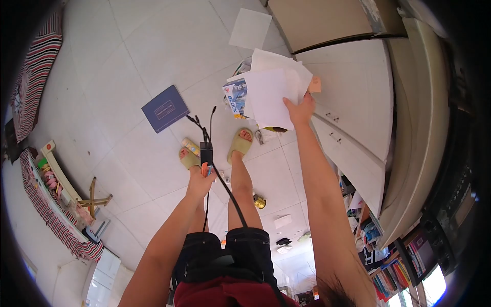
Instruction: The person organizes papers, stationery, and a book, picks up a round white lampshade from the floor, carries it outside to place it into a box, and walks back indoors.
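My right hand (303, 110) rests at the right edge of a stack of white paper sheets (271, 94), thumb on top and fingers toward the edge. Beneath the sheets a blue and white box (236, 99) marked BLOCK sticks out on the left. A small orange piece (315, 84) shows beside my fingertips. My left hand (203, 180) is closed around a small orange and blue item (205, 169), below a black box (206, 153) with black cables. A dark blue book (165, 108) lies on the floor up and left of this hand.
A loose white sheet (250, 28) lies on the tiled floor. White cabinet doors (353, 97) stand at the right, above a shelf of books (394, 279). My slippered feet, a yellow bottle (191, 147) and a gold tin (260, 201) are on the floor. A wooden stand (93, 199) is at left.
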A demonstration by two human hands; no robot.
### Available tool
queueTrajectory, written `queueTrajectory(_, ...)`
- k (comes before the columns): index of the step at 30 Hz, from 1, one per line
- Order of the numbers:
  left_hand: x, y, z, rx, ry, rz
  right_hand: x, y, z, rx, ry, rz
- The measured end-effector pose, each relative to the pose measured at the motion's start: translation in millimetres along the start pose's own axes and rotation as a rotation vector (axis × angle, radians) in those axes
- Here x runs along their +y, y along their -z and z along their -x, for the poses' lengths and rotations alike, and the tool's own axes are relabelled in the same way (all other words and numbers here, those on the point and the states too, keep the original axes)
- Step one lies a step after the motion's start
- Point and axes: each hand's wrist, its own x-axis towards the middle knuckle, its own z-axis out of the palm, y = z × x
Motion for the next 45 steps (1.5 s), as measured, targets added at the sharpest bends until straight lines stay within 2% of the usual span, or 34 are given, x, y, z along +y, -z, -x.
queueTrajectory(3, 5.1, 5.3, 5.2, -0.031, -0.011, 0.062, -12.2, 10.0, 2.3, -0.075, -0.096, -0.027)
queueTrajectory(6, 2.7, 8.2, 6.2, -0.062, 0.013, 0.053, -16.9, 9.9, 0.3, -0.099, -0.045, 0.018)
queueTrajectory(9, -22.3, 5.1, 16.5, -0.099, -0.083, -0.031, -19.0, 8.6, -5.4, -0.037, -0.068, -0.032)
queueTrajectory(10, -31.5, 2.1, 24.9, -0.164, -0.070, -0.242, -19.7, 10.2, -6.2, -0.039, -0.066, -0.031)
queueTrajectory(12, -21.6, 0.7, 39.5, -0.362, 0.036, -0.590, -22.0, 15.3, -11.3, 0.004, -0.327, -0.522)
queueTrajectory(13, -1.3, -0.1, 51.2, -0.497, 0.132, -0.725, -22.8, 20.5, -15.0, 0.064, -0.360, -0.464)
queueTrajectory(16, -13.3, -13.1, 70.2, -0.607, 0.240, -0.699, -9.6, 32.0, -25.2, 0.148, -0.460, -0.534)
queueTrajectory(18, -32.6, -18.7, 77.9, -0.588, 0.218, -0.602, 2.4, 35.0, -31.4, 0.174, -0.524, -0.517)
queueTrajectory(20, -46.3, -21.1, 80.3, -0.564, 0.201, -0.509, 15.4, 36.9, -35.8, 0.121, -0.712, -0.363)
queueTrajectory(21, -33.4, -20.8, 83.7, -0.505, 0.196, -0.506, 24.0, 36.4, -42.1, 0.108, -0.715, -0.361)
queueTrajectory(23, -46.2, -19.1, 81.9, -0.465, 0.135, -0.574, 38.2, 31.0, -41.4, 0.042, -0.868, -0.668)
queueTrajectory(24, -39.6, -15.3, 84.0, -0.444, 0.168, -0.522, 23.5, 37.1, -32.1, 0.023, -0.879, -0.660)
queueTrajectory(26, -55.0, -10.3, 81.6, -0.383, 0.134, -0.381, -27.8, 65.4, -21.5, 0.232, -0.804, -0.404)
queueTrajectory(27, -49.8, -5.5, 82.6, -0.376, 0.138, -0.382, -22.0, 63.4, -12.0, 0.225, -0.805, -0.408)
queueTrajectory(29, -32.3, 5.6, 84.4, -0.330, 0.194, -0.318, -5.8, 57.9, 7.1, 0.284, -0.358, -0.295)
queueTrajectory(31, -34.4, 17.0, 85.0, -0.289, 0.148, -0.228, -29.0, 70.7, 44.4, 0.129, -0.149, -0.225)
queueTrajectory(33, -45.0, 25.4, 84.1, -0.212, 0.077, 0.030, -52.1, 68.1, 85.7, -0.111, -0.157, -0.325)
queueTrajectory(34, -37.5, 31.3, 88.6, -0.211, 0.069, 0.031, -75.8, 68.8, 109.0, -0.271, -0.282, -0.632)
queueTrajectory(36, -5.4, 49.3, 99.5, -0.187, 0.007, -0.011, -80.8, 43.5, 151.0, -0.497, -0.133, -0.600)
queueTrajectory(38, 15.5, 62.8, 108.2, -0.257, -0.022, -0.091, -123.4, 50.0, 173.5, -0.840, -0.281, -0.379)
queueTrajectory(40, 38.4, 77.2, 129.9, -0.330, -0.006, -0.174, -127.7, 3.7, 198.5, -0.734, -0.249, -0.128)
queueTrajectory(42, 57.7, 88.9, 153.6, -0.437, -0.095, -0.159, -117.0, -54.1, 209.7, -0.762, -0.419, -0.322)
queueTrajectory(44, 55.8, 102.5, 166.7, -0.392, -0.308, -0.318, -61.4, -136.9, 210.4, -1.070, -0.058, -0.325)
queueTrajectory(45, 62.5, 112.7, 174.0, -0.389, -0.287, -0.305, -111.1, -78.2, 207.7, -1.129, -0.240, -0.348)
